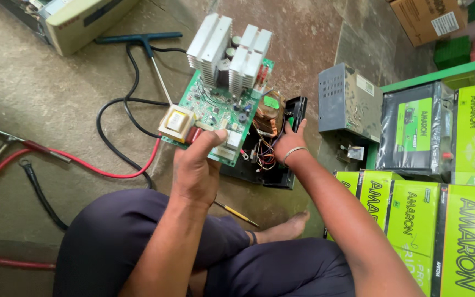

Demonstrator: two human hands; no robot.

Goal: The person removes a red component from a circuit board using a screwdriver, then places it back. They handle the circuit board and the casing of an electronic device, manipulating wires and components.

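The left hand [196, 165] is gripping the near edge of the green circuit board [218, 113], tilting it up off the black casing [259, 165], while the right hand [290, 144] is grasping the casing's panel [297, 113] just beyond, steadying it.

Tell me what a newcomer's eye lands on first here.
The green circuit board with tall silver heat sinks, held up at centre by the left hand. Beside it the right hand grips the open black casing showing a copper coil. Bright green boxes stack at right.
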